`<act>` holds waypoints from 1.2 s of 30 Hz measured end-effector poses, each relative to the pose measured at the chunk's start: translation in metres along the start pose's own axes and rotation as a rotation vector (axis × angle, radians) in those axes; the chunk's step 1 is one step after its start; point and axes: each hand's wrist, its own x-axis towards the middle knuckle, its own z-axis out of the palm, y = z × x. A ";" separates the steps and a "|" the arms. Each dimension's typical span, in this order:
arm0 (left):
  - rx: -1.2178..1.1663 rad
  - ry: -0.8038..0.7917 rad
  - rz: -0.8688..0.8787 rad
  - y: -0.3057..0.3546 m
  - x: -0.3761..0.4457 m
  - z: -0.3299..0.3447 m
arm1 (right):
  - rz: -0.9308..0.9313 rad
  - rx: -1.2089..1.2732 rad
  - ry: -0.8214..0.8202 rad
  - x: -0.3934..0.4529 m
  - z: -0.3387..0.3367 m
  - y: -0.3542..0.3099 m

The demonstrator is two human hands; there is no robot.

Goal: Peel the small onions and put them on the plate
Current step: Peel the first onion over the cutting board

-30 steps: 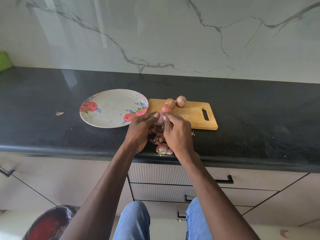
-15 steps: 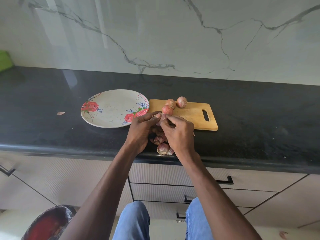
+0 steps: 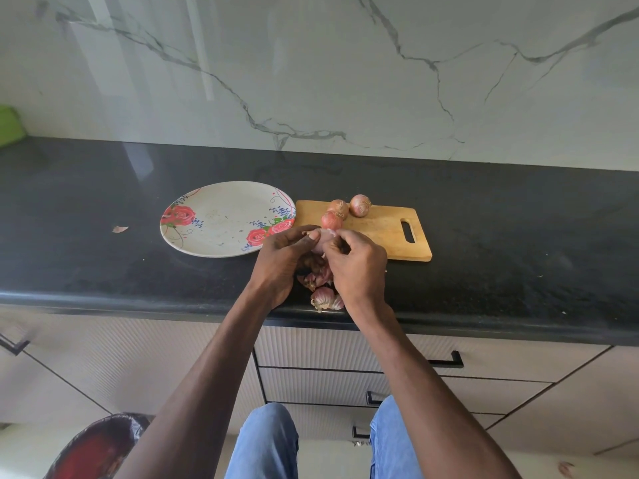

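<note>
Hands meet in the middle, just above the front of the shiny black stone counter (image 3: pixel 103 271). We hold one small, pale pink onion (image 3: pixel 320 242) between them. Our left hand (image 3: pixel 281 261) curls round it, with the thumb pressed on top. Our right hand (image 3: pixel 358 267) pinches it from the other side with bent fingers. Most of the onion is hidden by our fingers, so we can only see a little pale bit of it.

We see three small round onions with brown-pink skin (image 3: pixel 345 210) sitting close together on the far left end of the flat wooden cutting board with a handle hole (image 3: pixel 387 233). Those three have their skins on.

We see the round white plate with red roses painted on it (image 3: pixel 214 219) just left of the board, its rim by the board's left end. Our left hand is right next to the plate's near edge. We see no onions on the plate.

Under our hands we see a small heap of pink and purple onion skins (image 3: pixel 323 288), near the front edge of the counter. One tiny dry skin flake (image 3: pixel 120 229) lies alone, well to the left of the plate.

Behind the counter we see a white marble wall with grey lines (image 3: pixel 345 63).
</note>
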 end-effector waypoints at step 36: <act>-0.290 0.035 -0.040 -0.001 0.008 -0.006 | 0.272 0.049 -0.102 0.004 -0.008 -0.004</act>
